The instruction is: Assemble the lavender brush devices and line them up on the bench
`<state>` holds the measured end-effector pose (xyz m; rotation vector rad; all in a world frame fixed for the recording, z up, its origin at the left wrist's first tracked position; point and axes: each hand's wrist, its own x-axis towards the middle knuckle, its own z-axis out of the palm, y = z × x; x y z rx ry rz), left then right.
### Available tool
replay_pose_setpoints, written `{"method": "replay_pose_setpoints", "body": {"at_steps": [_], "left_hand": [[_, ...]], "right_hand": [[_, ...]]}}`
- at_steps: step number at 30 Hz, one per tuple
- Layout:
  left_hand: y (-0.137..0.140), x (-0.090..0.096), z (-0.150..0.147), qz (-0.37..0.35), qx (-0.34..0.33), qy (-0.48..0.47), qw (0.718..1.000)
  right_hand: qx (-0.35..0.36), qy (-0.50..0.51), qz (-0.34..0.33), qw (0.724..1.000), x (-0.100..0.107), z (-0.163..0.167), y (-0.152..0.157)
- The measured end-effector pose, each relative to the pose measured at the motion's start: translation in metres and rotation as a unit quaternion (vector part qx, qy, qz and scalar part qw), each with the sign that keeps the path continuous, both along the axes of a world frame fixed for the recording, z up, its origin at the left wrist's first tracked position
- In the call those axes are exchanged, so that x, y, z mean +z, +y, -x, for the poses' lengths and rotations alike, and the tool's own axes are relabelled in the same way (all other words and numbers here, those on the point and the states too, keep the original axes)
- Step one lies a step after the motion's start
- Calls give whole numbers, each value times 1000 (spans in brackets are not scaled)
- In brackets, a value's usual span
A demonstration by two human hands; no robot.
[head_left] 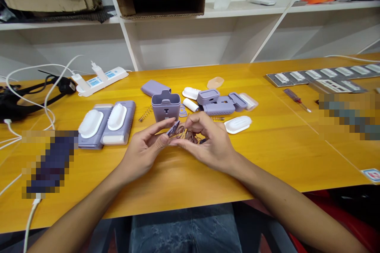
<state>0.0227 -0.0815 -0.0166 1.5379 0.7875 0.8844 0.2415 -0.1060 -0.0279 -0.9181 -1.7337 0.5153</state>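
My left hand (145, 148) pinches a small flat purple plastic piece (172, 129) between thumb and fingers. Close beside it, the curled fingers of my right hand (212, 142) grip a coiled metal spring (190, 134), partly hidden by the fingers. The spring's near loops meet the purple piece. Just behind my hands an open-topped purple housing (165, 106) stands upright. Left of it lies a loose spring (145, 114). Behind my right hand are a purple casing (218, 106), a white roller-shaped part (190, 104) and a white oval bristled brush head (238, 124).
Two purple units with white brush heads (118, 122) lie left, near a white power strip (102, 81) and cables. A screwdriver (297, 99) and a grey rail of white parts (322, 73) lie right. Shelves with a cardboard box (160, 4) rise behind the table.
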Motion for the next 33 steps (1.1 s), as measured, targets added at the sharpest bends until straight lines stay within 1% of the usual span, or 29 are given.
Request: {"method": "replay_pose_setpoints", "body": {"at_steps": [12, 22, 26, 33], "left_hand": [[0, -2, 1, -1, -6, -5, 1000], [0, -1, 2, -7, -13, 3, 1000], [-1, 0, 1, 5, -13, -2, 1000], [0, -5, 0, 36, -9, -31, 999]], "right_hand": [[2, 3, -7, 1000, -1, -1, -1], [-6, -19, -53, 998, 2, -1, -1], [-11, -25, -69, 997, 1, -2, 0], [10, -34, -86, 996, 3, -3, 1]]}}
